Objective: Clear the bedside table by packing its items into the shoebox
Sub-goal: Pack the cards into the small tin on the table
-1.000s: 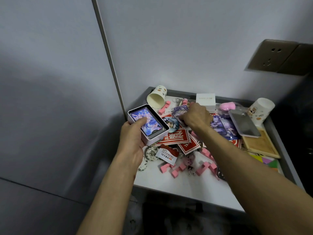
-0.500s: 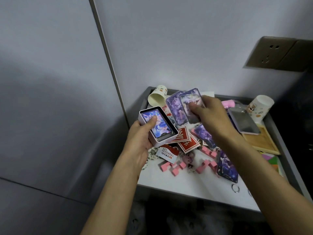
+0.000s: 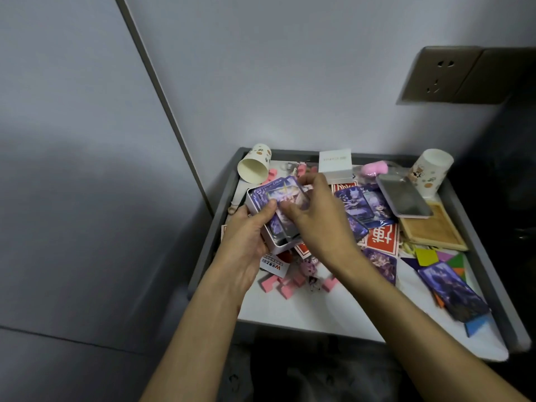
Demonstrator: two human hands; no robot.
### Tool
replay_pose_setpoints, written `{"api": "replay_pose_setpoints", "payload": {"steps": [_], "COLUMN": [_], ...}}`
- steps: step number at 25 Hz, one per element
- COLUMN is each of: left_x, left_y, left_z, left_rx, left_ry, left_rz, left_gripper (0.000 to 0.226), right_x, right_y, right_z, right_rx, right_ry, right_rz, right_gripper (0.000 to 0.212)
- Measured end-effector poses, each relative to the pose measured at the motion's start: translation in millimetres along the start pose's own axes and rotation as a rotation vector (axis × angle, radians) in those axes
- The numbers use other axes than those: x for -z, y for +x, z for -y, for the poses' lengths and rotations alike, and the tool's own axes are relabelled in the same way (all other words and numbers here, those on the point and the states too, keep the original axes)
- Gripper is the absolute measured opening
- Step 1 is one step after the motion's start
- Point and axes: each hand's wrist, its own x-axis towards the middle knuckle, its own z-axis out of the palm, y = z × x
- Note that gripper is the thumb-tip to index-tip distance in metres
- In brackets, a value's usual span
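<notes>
My left hand (image 3: 246, 242) grips a small white card box (image 3: 282, 244) above the left side of the bedside table (image 3: 319, 309), thumb on top. My right hand (image 3: 314, 219) pinches purple picture cards (image 3: 278, 192) and holds them over the open box, partly inside it. More purple cards (image 3: 362, 204) lie spread in the middle of the table, and one (image 3: 452, 291) lies near the right front. Red playing cards (image 3: 380, 237) lie under them. No shoebox shows in the head view.
A tipped paper cup (image 3: 253, 168) lies at the back left, a white box (image 3: 335, 162) at the back, an upright cup (image 3: 429, 172) at the back right. A metal tin lid (image 3: 403, 195), wooden tray (image 3: 432, 230), coloured tangram pieces (image 3: 429, 256) and pink blocks (image 3: 284, 285) are scattered about.
My right hand picked cards off the table, lifted them, and has now brought them left and down onto the white box that my left hand holds.
</notes>
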Motion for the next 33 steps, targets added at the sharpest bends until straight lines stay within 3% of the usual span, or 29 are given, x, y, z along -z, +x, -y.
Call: {"api": "replay_pose_setpoints", "payload": {"steps": [7,11,17,22,25,28,30,33], "left_x": [-9.3,-12.3,-17.1,-17.3,-17.6,-19.2,-21.6,-25.2], "left_y": [-3.7,-4.9,-2.4,-1.6,-0.5,0.6,1.2,2.7], "left_z": [0.0,1.6,5.4,6.3,5.4,4.9,5.6,7.3], "left_rx": [-0.009,-0.012,-0.027,-0.036,-0.035,-0.024,-0.020,-0.022], "left_ry": [-0.067,-0.041,-0.037,-0.093,-0.107,-0.112,-0.108,-0.114], "left_rz": [0.012,0.009,-0.001,-0.040,-0.101,-0.163,-0.182,-0.174], "left_gripper": [0.029,0.030,0.027,0.023,0.023,0.022,0.022,0.021], "right_x": [10.2,14.3,11.3,8.8,27.3,55.0,59.3,51.9], "right_y": [1.7,1.2,-1.7,-2.4,8.5,15.2,11.3,9.3], "right_z": [3.7,0.9,1.1,-4.5,-15.0,-44.6,-61.6,-76.9], "right_rx": [-0.015,-0.007,0.031,0.168,0.083,-0.025,-0.144,-0.162], "right_ry": [-0.104,-0.198,-0.245,-0.425,-0.376,-0.687,-0.920,-1.004], "right_rz": [0.081,0.046,-0.041,-0.064,-0.058,-0.110,-0.036,0.013], "right_gripper": [0.017,0.004,0.014,0.027,0.031,0.032,0.043,0.053]}}
